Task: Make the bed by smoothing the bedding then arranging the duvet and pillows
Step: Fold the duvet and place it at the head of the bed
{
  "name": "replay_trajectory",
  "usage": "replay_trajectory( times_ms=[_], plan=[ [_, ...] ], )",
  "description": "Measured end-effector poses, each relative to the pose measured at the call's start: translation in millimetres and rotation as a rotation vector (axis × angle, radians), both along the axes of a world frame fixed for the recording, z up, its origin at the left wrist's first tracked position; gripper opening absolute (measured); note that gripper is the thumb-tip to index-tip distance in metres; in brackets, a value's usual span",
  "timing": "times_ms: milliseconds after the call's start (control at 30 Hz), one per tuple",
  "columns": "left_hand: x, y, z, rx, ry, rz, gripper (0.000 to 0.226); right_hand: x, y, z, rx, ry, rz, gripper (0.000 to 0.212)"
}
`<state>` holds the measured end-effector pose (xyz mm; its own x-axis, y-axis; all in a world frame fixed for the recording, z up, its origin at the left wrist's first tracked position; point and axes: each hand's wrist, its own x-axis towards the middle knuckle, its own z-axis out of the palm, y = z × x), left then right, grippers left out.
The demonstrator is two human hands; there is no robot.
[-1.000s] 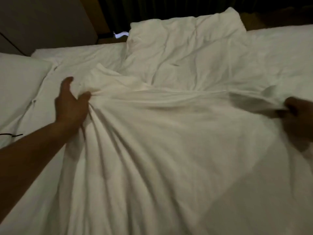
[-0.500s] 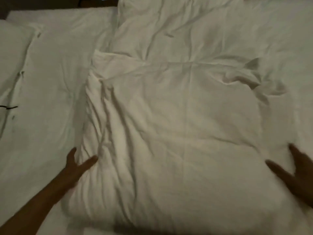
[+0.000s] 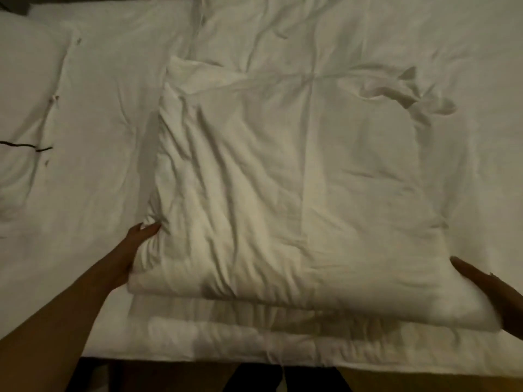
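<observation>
Here I see the white bed [image 3: 107, 114] spanning the view, the folded duvet [image 3: 297, 193] lying centre-near on it, a pillow [image 3: 25, 108] far left. My left hand [image 3: 135, 241] grips the duvet's left edge; my right hand [image 3: 486, 290] presses its right edge, fingers straight.

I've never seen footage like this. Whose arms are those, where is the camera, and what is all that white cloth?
No machine here: a person wears a camera on the head, looking down at their own arms, so there is just this one view. The white surface is a bed. On it lies a folded duvet, doubled into a thick pad near the bed's front edge. The left hand presses against the pad's left side, fingers partly hidden in the cloth. The right hand lies with straight fingers against the right side. A pillow sits at far left, with a thin dark cord across it. Neither hand shows a clear grip.
</observation>
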<state>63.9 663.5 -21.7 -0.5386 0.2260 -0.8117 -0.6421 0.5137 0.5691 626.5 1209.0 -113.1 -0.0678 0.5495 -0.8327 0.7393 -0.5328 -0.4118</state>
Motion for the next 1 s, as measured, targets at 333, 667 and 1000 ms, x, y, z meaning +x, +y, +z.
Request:
replay_trajectory(
  times_ms=[333,667,1000],
  plan=[
    [30,28,97,-0.059,0.425,-0.139,0.123,-134,-121,223,0.385,0.165,0.01,0.059],
    [111,-29,328,0.185,0.613,-0.146,0.13,-72,-186,481,0.516,0.213,0.068,0.059],
    [386,-197,274,0.103,0.391,-0.178,0.106,186,-273,394,0.273,0.029,0.285,0.127]
  ],
)
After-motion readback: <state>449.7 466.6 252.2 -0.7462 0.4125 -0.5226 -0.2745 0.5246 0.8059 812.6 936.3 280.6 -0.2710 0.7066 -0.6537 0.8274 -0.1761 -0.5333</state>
